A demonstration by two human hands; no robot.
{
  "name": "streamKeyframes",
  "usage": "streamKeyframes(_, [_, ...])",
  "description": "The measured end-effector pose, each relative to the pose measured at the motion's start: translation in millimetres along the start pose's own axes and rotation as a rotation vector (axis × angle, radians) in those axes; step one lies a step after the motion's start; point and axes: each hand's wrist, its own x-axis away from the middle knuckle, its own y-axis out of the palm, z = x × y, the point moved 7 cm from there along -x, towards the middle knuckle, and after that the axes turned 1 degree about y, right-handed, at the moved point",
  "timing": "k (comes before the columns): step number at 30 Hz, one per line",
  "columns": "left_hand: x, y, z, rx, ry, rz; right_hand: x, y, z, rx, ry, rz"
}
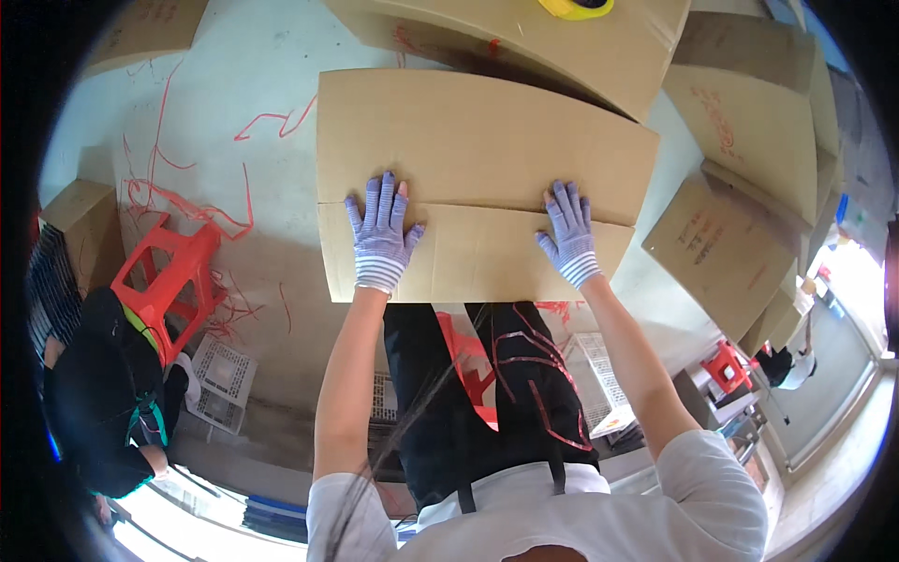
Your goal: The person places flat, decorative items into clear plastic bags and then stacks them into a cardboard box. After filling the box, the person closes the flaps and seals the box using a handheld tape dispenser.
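Observation:
A brown cardboard piece lies in front of me, with a crease or seam running across it from left to right. My left hand, in a purple knit glove with a white-striped cuff, rests flat on its left part with fingers spread. On the right part lies my right hand, gloved alike, its fingers also stretched out. Both palms press near the seam and neither holds anything. Whether the cardboard is a box or a folded sheet, I cannot tell.
Beyond it lies larger cardboard with a yellow and black roll. Folded cartons lean at right. Red strapping litters the floor near a red stool. A person in black sits at left by a white crate.

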Motion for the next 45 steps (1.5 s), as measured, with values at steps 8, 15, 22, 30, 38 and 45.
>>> streamKeyframes(8, [10.5,-5.2,-16.7,0.073,0.009,0.111,-194.8,-148.1,-3.8,-0.01,-0.017,0.555])
streamKeyframes(15, [16.1,-17.0,-25.0,0.136,-0.054,0.167,-370.1,-158.8,38.2,0.098,0.48,0.197])
streamKeyframes(22, [22.5,-6.7,-41.0,0.14,-0.105,0.162,-177.0,-132.5,7.7,-0.982,0.1,-0.557])
streamKeyframes(30, [20.0,-26.5,-37.6,0.252,-0.078,0.219,-55.1,-21.1,-31.0,-0.939,0.222,-0.852])
streamKeyframes(38, [13.2,4.9,41.6,1.719,-0.57,0.003,-59.2,-17.7,-33.7,-0.665,0.022,-0.859])
streamKeyframes(45, [12.3,13.1,28.9,1.619,-0.898,0.063,-57.5,-23.9,-53.8,-0.607,0.071,-0.872])
